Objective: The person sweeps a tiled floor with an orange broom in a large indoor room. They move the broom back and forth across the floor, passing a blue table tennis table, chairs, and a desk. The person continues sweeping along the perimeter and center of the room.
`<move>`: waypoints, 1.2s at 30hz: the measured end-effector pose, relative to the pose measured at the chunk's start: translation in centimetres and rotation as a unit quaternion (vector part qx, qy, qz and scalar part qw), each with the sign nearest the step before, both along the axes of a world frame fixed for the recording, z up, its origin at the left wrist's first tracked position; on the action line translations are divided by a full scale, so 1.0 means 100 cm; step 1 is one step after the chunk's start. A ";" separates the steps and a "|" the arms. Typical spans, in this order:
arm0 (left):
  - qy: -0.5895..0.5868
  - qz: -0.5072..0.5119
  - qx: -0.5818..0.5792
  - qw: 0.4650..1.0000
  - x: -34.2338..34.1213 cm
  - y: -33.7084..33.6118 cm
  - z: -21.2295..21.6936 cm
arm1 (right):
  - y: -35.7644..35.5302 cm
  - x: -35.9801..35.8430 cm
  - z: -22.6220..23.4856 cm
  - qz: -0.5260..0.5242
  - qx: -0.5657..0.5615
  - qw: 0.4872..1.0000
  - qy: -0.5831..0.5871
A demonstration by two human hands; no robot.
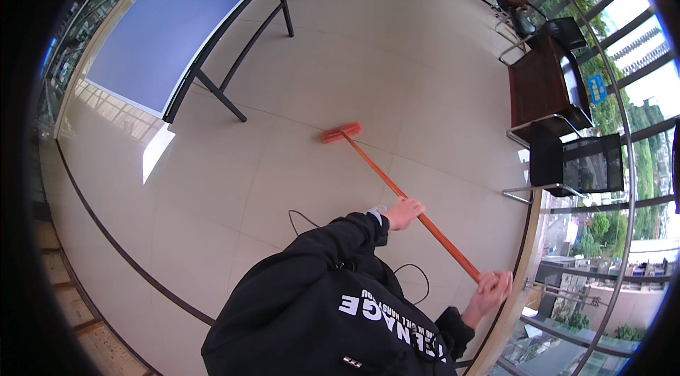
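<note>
A broom with a long orange handle [379,172] slants across the tiled floor in front of me. Its wide orange-red head [341,132] rests on the floor, beyond my hands. My left hand [404,214] is wrapped round the handle about midway along. Lower right, my right hand [491,289] is closed round the handle's upper end, near the window-side ledge. Both arms are in black sleeves, and a pale band shows at the left wrist.
A blue table-tennis table [163,29] on dark metal legs stands at the upper left. Along the right-hand windows are a black chair [549,160], a dark brown wooden desk [542,82] and more seating. Thin dark cords [418,270] show beside my body.
</note>
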State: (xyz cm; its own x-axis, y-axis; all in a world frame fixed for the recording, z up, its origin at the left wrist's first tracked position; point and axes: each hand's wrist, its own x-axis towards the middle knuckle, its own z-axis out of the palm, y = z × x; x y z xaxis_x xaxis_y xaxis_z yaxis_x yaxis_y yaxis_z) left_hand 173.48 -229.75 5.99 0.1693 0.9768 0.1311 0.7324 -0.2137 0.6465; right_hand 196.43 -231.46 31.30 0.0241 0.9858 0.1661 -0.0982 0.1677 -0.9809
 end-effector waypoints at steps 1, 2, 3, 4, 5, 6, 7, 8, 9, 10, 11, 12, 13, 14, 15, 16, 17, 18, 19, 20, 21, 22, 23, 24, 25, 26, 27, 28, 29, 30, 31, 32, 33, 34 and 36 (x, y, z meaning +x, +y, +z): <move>0.007 0.028 -0.017 0.999 -0.015 0.005 -0.005 | 0.019 -0.007 -0.012 0.026 -0.006 1.000 -0.011; 0.005 0.062 -0.024 0.998 -0.032 0.009 -0.010 | 0.038 -0.017 -0.026 0.064 -0.041 0.997 0.021; 0.009 0.090 -0.048 0.995 -0.049 0.013 -0.013 | 0.059 -0.029 -0.039 0.111 -0.069 0.990 0.056; 0.013 0.140 -0.047 0.989 -0.064 0.011 -0.014 | 0.076 -0.043 -0.052 0.131 -0.115 0.983 0.056; 0.025 0.184 -0.066 0.980 -0.080 0.008 -0.016 | 0.089 -0.060 -0.067 0.157 -0.155 0.973 0.065; 0.026 0.205 -0.108 0.973 -0.094 0.005 -0.018 | 0.100 -0.080 -0.081 0.204 -0.179 0.959 0.076; 0.033 0.233 -0.137 0.962 -0.104 0.003 -0.019 | 0.109 -0.099 -0.093 0.251 -0.202 0.943 0.087; 0.045 0.267 -0.159 0.949 -0.109 0.001 -0.021 | 0.116 -0.118 -0.102 0.298 -0.203 0.930 0.068; 0.061 0.307 -0.168 0.935 -0.112 -0.001 -0.023 | 0.120 -0.133 -0.108 0.346 -0.198 0.916 0.049; 0.074 0.337 -0.197 0.918 -0.115 -0.001 -0.025 | 0.124 -0.142 -0.111 0.369 -0.209 0.904 0.042; 0.071 0.361 -0.185 0.911 -0.116 0.002 -0.027 | 0.127 -0.151 -0.111 0.393 -0.214 0.893 0.036; 0.064 0.375 -0.193 0.904 -0.116 0.006 -0.028 | 0.131 -0.155 -0.108 0.416 -0.219 0.882 0.030; 0.053 0.387 -0.227 0.892 -0.116 0.010 -0.028 | 0.137 -0.154 -0.103 0.412 -0.213 0.886 0.021; 0.059 0.377 -0.204 0.902 -0.115 0.017 -0.027 | 0.143 -0.149 -0.097 0.407 -0.207 0.890 0.012; 0.060 0.365 -0.206 0.906 -0.110 0.026 -0.025 | 0.149 -0.141 -0.090 0.402 -0.198 0.894 0.000; 0.062 0.352 -0.218 0.908 -0.101 0.035 -0.022 | 0.157 -0.131 -0.083 0.384 -0.195 0.902 -0.006; 0.063 0.335 -0.198 0.919 -0.089 0.046 -0.017 | 0.167 -0.117 -0.074 0.367 -0.188 0.911 -0.014; 0.067 0.316 -0.186 0.928 -0.074 0.061 -0.011 | 0.178 -0.101 -0.065 0.349 -0.181 0.919 -0.024; 0.068 0.295 -0.182 0.935 -0.059 0.076 -0.003 | 0.187 -0.085 -0.055 0.324 -0.162 0.932 -0.024; 0.055 0.260 -0.176 0.948 -0.041 0.091 0.005 | 0.195 -0.067 -0.044 0.298 -0.142 0.944 -0.024; 0.044 0.226 -0.169 0.958 -0.023 0.106 0.014 | 0.200 -0.047 -0.031 0.268 -0.134 0.954 -0.024; 0.040 0.177 -0.131 0.975 -0.005 0.120 0.024 | 0.204 -0.027 -0.017 0.239 -0.123 0.963 -0.023; 0.042 0.127 -0.084 0.987 0.013 0.132 0.033 | 0.206 -0.008 -0.005 0.206 -0.098 0.974 -0.012; 0.040 0.083 -0.077 0.993 0.033 0.145 0.044 | 0.206 0.010 0.008 0.174 -0.061 0.983 0.005; 0.039 0.037 -0.069 0.996 0.050 0.157 0.054 | 0.207 0.027 0.020 0.135 -0.030 0.990 -0.007; 0.023 -0.007 -0.058 0.998 0.065 0.165 0.063 | 0.206 0.043 0.030 0.101 0.013 0.995 -0.017; 0.005 -0.052 -0.048 0.997 0.080 0.174 0.072 | 0.205 0.057 0.040 0.069 0.023 0.997 -0.015; -0.014 -0.096 -0.028 0.995 0.090 0.183 0.078 | 0.204 0.070 0.048 0.039 0.039 0.998 -0.011; -0.017 -0.109 -0.037 0.993 0.098 0.189 0.081 | 0.203 0.081 0.052 0.004 0.053 0.998 -0.012; -0.024 -0.128 -0.040 0.991 0.106 0.191 0.082 | 0.201 0.091 0.053 -0.023 0.050 0.998 -0.008; -0.028 -0.147 -0.037 0.988 0.115 0.192 0.080 | 0.197 0.098 0.050 -0.039 0.030 0.999 0.006; -0.019 -0.136 -0.008 0.991 0.118 0.188 0.075 | 0.194 0.104 0.043 -0.059 0.009 0.998 0.013; -0.004 -0.141 -0.015 0.990 0.119 0.185 0.070 | 0.190 0.109 0.036 -0.081 -0.011 0.996 0.021; 0.012 -0.148 -0.020 0.989 0.116 0.184 0.064 | 0.187 0.108 0.025 -0.094 -0.010 0.995 0.036; 0.040 -0.151 -0.010 0.988 0.112 0.178 0.052 | 0.178 0.112 0.011 -0.090 -0.011 0.993 0.073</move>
